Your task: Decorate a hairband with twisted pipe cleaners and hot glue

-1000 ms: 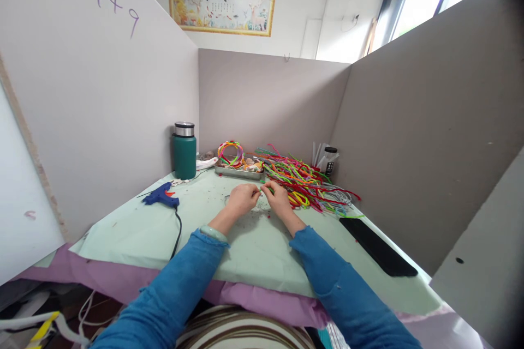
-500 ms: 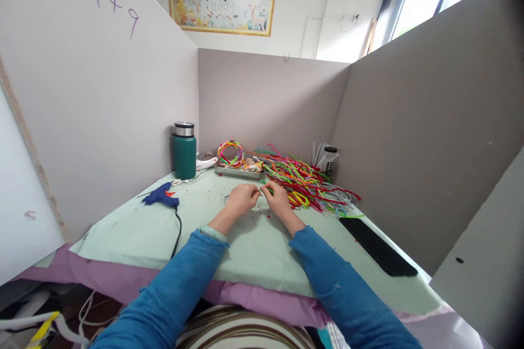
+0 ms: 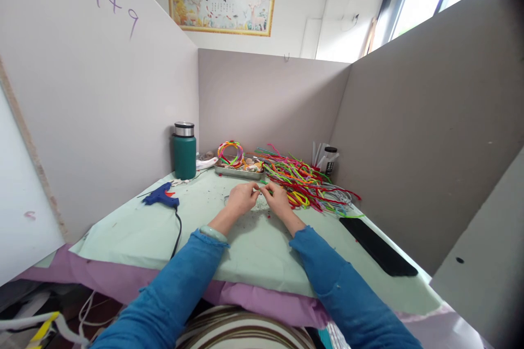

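Note:
Over the middle of the table, my left hand (image 3: 244,197) and my right hand (image 3: 277,198) meet almost fingertip to fingertip. Both are closed in a pinch. A short bit of green pipe cleaner (image 3: 264,182) shows at the fingertips; most of it is hidden by the fingers. Right behind my right hand lies a tangled heap of coloured pipe cleaners (image 3: 303,174). A metal tray (image 3: 239,173) of small pieces stands beyond my left hand, with a ring of twisted coloured pipe cleaners (image 3: 230,154) propped up on it.
At the left lies a blue glue gun (image 3: 161,195) with its black cord running to the front edge. A green bottle (image 3: 185,155) stands behind it. On the right are a black flat pad (image 3: 379,246) and a black-capped container (image 3: 328,160). Panels enclose three sides.
My hands stay in nearly the same place. Only the fingertips have shifted slightly, and less green shows between them.

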Action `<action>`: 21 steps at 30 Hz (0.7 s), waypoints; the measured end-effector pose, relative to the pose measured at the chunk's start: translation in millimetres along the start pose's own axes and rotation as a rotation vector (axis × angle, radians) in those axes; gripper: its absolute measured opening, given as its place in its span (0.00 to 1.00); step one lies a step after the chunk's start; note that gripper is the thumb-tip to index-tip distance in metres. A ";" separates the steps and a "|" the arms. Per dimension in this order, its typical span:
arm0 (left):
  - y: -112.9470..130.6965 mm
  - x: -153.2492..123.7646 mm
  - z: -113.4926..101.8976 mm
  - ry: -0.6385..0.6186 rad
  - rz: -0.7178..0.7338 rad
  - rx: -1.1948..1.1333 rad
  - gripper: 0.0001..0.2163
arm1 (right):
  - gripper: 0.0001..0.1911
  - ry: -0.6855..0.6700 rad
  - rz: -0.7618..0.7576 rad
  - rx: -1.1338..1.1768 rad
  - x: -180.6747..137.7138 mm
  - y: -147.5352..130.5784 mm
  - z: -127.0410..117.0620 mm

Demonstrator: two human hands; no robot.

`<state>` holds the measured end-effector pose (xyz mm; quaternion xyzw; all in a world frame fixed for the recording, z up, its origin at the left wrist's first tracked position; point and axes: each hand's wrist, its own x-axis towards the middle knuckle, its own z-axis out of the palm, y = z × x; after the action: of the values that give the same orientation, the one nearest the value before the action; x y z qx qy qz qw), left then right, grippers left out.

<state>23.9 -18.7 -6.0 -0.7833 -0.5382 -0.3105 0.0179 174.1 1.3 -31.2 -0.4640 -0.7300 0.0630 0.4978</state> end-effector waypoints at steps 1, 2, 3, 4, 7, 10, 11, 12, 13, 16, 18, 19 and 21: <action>0.2 -0.2 -0.4 0.004 0.004 -0.005 0.12 | 0.13 -0.003 -0.003 0.001 -0.1 0.1 0.0; 0.6 -0.5 -0.9 0.006 0.007 -0.009 0.12 | 0.13 -0.003 -0.004 0.001 -0.1 0.2 0.0; 1.0 -0.7 -1.5 0.006 0.008 -0.013 0.13 | 0.13 -0.002 -0.002 -0.002 -0.1 0.3 0.0; 1.5 -0.9 -2.0 0.004 0.004 -0.016 0.13 | 0.13 -0.001 0.000 -0.006 -0.1 0.3 0.0; 2.6 -1.2 -3.5 -0.004 -0.011 -0.020 0.13 | 0.13 -0.006 0.004 -0.017 0.1 0.4 0.1; 2.9 -0.9 -4.0 -0.003 -0.009 -0.018 0.12 | 0.14 -0.016 -0.009 -0.020 0.3 0.8 0.5; 2.8 -0.8 -4.1 -0.002 -0.012 -0.018 0.12 | 0.14 -0.019 -0.011 -0.022 0.3 1.0 0.6; 2.9 -0.6 -4.1 -0.002 -0.020 -0.018 0.12 | 0.14 -0.023 -0.012 -0.025 0.3 1.1 0.6; 2.9 -0.4 -4.1 -0.003 -0.031 -0.017 0.12 | 0.14 -0.025 -0.014 -0.027 0.2 1.1 0.7; 3.2 0.2 -4.3 -0.006 -0.056 -0.011 0.13 | 0.14 -0.031 -0.021 -0.037 -0.1 0.9 0.3; 3.0 0.5 -4.3 -0.003 -0.059 -0.010 0.13 | 0.14 -0.035 -0.023 -0.043 -0.5 0.2 -0.1; 2.7 0.6 -4.1 -0.001 -0.058 -0.009 0.13 | 0.14 -0.036 -0.024 -0.045 -0.7 -0.2 -0.4; 1.9 0.8 -3.6 0.006 -0.051 -0.006 0.13 | 0.13 -0.037 -0.028 -0.045 -1.2 -1.0 -0.8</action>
<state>24.0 -20.1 -2.0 -0.7684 -0.5571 -0.3148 0.0090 174.2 -0.4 -31.0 -0.4636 -0.7468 0.0480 0.4745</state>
